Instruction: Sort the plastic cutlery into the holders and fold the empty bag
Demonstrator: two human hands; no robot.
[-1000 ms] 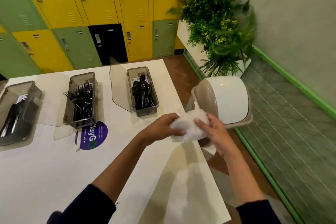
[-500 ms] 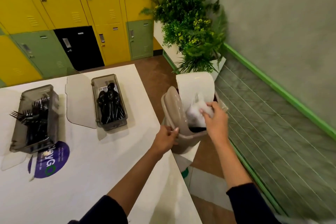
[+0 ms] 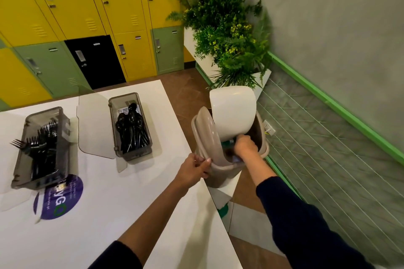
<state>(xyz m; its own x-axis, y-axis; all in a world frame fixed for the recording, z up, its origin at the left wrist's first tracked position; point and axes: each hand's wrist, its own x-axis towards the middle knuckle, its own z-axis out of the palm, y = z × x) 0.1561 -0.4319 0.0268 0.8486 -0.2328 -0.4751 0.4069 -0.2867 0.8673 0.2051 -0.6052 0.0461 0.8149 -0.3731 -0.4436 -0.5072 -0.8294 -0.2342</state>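
The white table [image 3: 131, 214] is carrying two grey holders with their clear lids lying open. The fork holder [image 3: 39, 181] at the left is bristling with black forks [image 3: 41, 148], and the spoon holder [image 3: 133, 153] near the far edge is cradling black spoons [image 3: 131, 124]. No loose cutlery is lying on the tabletop, so the sorting is looking finished as far as this view reaches. Just off the table's right edge the tan bin [image 3: 218, 179] is standing with its white flap [image 3: 232, 111] tipped back. The left hand [image 3: 193, 170] is gripping the bin at its rim, fingers curling over the edge, seemingly steadying it. The right hand [image 3: 244, 145] is reaching down into the opening beneath the flap. The bag is showing nowhere; it is probably going into the bin under that hand, so whether it is folded is staying unconfirmed. The rim and flap are hiding the right hand's fingers, so I cannot tell whether they are holding anything or spread. The frame's left edge is cutting the table off, so any further holder there is lying out of sight, and the bin's dark inside is giving only vague green and bluish scraps
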